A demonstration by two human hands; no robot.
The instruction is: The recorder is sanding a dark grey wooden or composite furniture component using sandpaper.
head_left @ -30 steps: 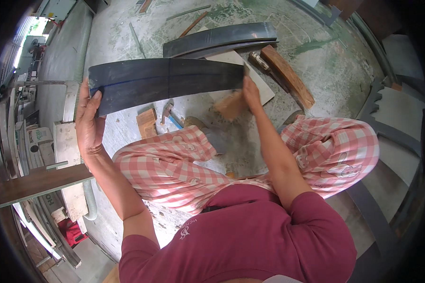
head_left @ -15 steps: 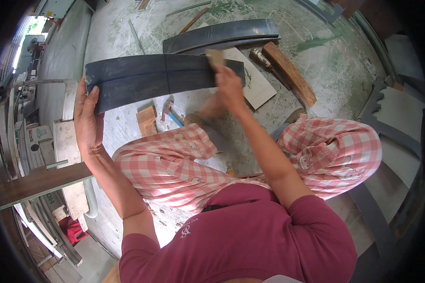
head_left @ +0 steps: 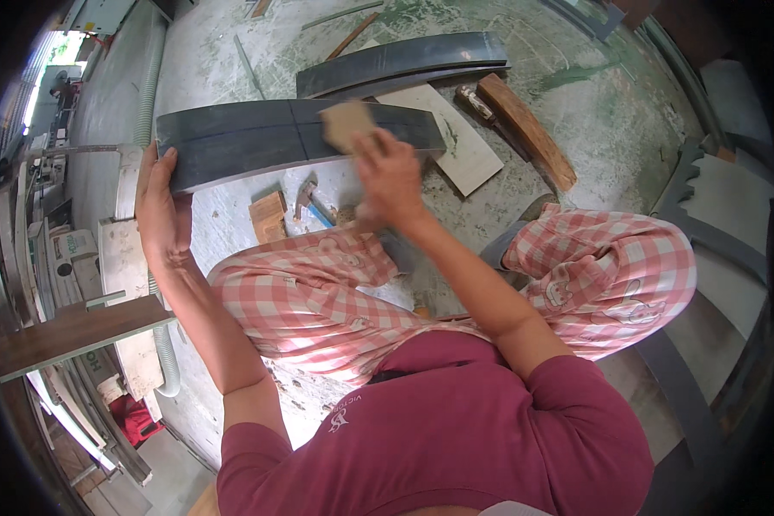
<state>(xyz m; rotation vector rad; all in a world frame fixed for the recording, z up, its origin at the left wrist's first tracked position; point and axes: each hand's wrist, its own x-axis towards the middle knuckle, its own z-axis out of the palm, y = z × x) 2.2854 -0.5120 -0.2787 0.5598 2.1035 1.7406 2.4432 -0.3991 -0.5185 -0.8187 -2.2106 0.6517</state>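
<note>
Dusty workshop floor spreads below. Left hand point(head_left: 165, 215) grips the curved dark panel's point(head_left: 258, 142) end; right hand point(head_left: 393, 176), clutching a tan sanding block point(head_left: 346, 125), has moved leftward onto its middle.

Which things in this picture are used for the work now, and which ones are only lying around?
In use: curved dark panel, tan sanding block, left hand, right hand.

Lying about: second curved panel, hammer, small wood block, pale board, brown plank.
</note>
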